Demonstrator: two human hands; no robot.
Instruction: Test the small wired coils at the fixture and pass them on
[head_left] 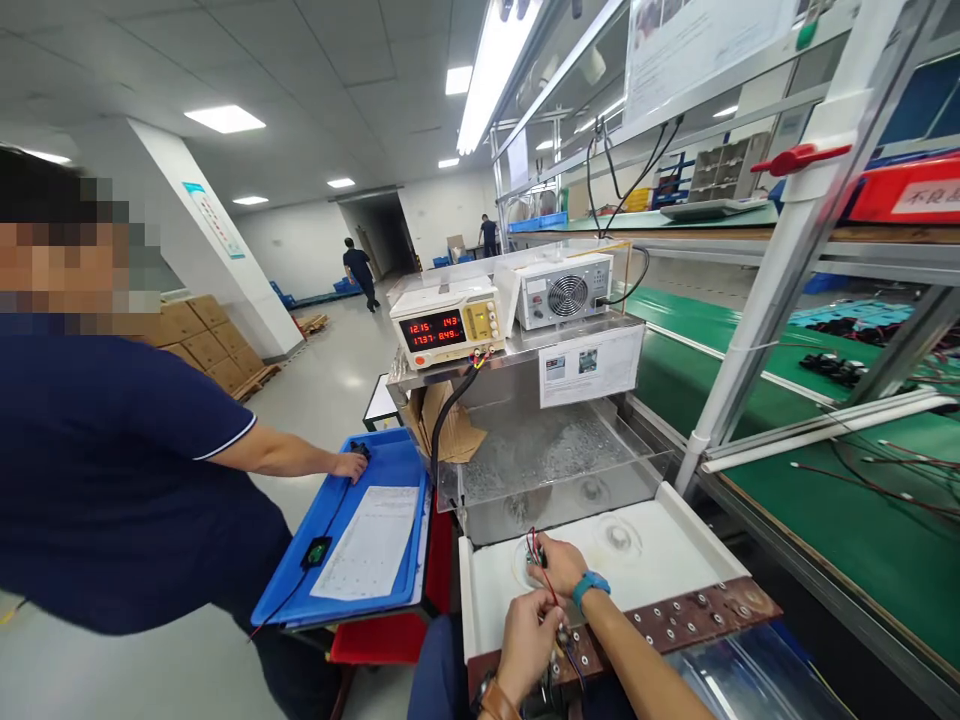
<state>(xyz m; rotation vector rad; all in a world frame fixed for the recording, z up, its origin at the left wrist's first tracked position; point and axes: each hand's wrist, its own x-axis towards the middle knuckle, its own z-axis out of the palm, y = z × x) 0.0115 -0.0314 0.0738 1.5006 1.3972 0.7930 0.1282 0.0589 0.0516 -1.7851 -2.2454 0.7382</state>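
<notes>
My right hand (564,566), with a blue band at its wrist, is closed on a small dark part with red and black wires (533,545). It is over the white water-holding tray (487,590). Below and to the left, my left hand (526,640) pinches the wires near the tray's front edge, just above a brown board (675,625) studded with metal terminals. A dark cable (574,660) hangs by my left fingertips; their exact hold is partly hidden. Round ripples mark the water beside my right hand.
A power supply (448,322) with red digits stands on a metal shelf behind the tray, above a clear splash panel (555,470). On the left, a co-worker's hand (349,466) touches a black part in a blue bin (300,590) with a paper sheet. A white post (780,260) rises right.
</notes>
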